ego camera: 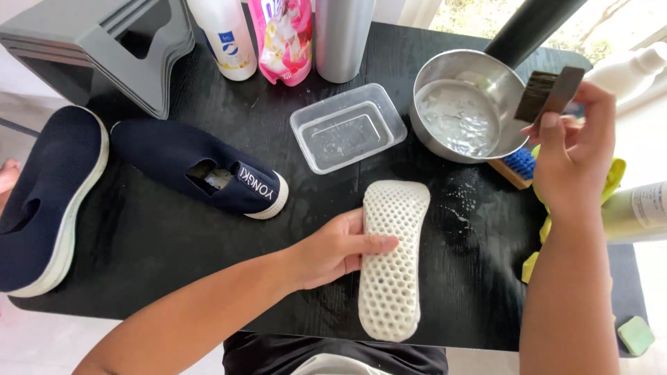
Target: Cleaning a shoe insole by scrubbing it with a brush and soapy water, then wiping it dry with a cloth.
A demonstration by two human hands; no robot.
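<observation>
Black wood-grain desk (174, 243) by a bright window, wet in patches near the middle.

Left hand (333, 250) lay flat on the desk, fingers (375, 243) and thumb pinched on the edge of a white honeycomb insole (392, 260). Insole lay lengthwise, perforated face up, directly in front of the person; the grip looked meant to pin it so it would not slide on the wet surface.

Right hand (573, 156) was raised above the desk's right side, closed on a small dark brush (549, 94), held just over the rim of a steel saucepan (465, 104) with water in it. Brush kept close to the pan, likely so drips fell back in or near it.

Outward from there: a blue-bristled scrub brush (517, 167) with wooden back lay just beside the pan, partly behind the right hand. A yellow-green cloth (615, 173) sat under the right wrist. Clear plastic tub (347, 126), wet inside, stood between pan and shoes.

Navy knit slip-on shoe (201, 170) lay at centre left, opening up, apparently without its insole. Its partner (48, 194) lay at the left edge, overhanging.

Back row: white bottle (226, 38), pink refill pouch (285, 38), steel flask (340, 35), grey stacked stools (104, 45). Pale bottle (639, 212) lay on its side at far right; green soap bar (636, 335) lay off the desk's corner.
</observation>
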